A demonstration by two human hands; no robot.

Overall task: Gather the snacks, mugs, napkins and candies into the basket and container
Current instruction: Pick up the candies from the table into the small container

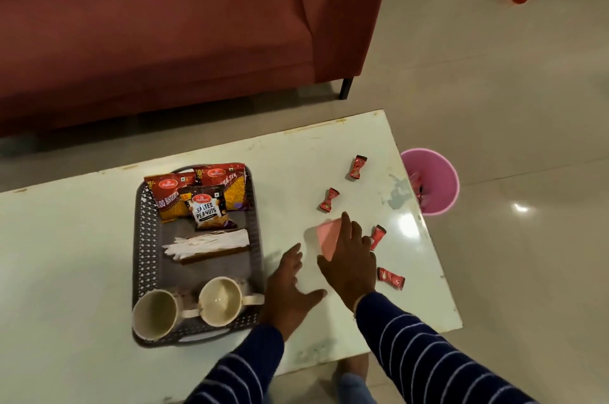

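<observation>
- Basket [140, 258], lower left of centre on the worktop [66, 238]: a dark perforated tray-like basket that already holds three snack packets [206, 202] at its far end, a stack of white napkins [211, 243] across its middle, and two cream mugs [184, 303] side by side at its near end.
- Container [324, 235], centre right of the frame: a small pink box standing on the worktop, partly hidden under the right hand, so whether it is lidded or holds anything cannot be told.
- Candies: four red-wrapped pieces lie loose on the worktop around the container — one at upper right [358, 167], one just beyond the container [329, 200], one beside the right hand's fingers [377, 236], one nearer the lower right [391, 278].
- Right hand [349, 263]: fingers extended and laid flat over the container's top, touching it without curling round it.
- Left hand [290, 288]: fingers spread and relaxed, just above or on the worktop between basket and container, holding nothing.
- Step in hand, as judged: snacks, napkins and mugs appear gathered; the candies remain, and the container is being steadied or positioned to receive them.
- Next move calls for: a fingertip pinch on each small wrapper, probably the nearest first, then a drop into the container.
- Off the worktop, at right on the floor: a pink bin [435, 182] with red wrappers inside.
</observation>
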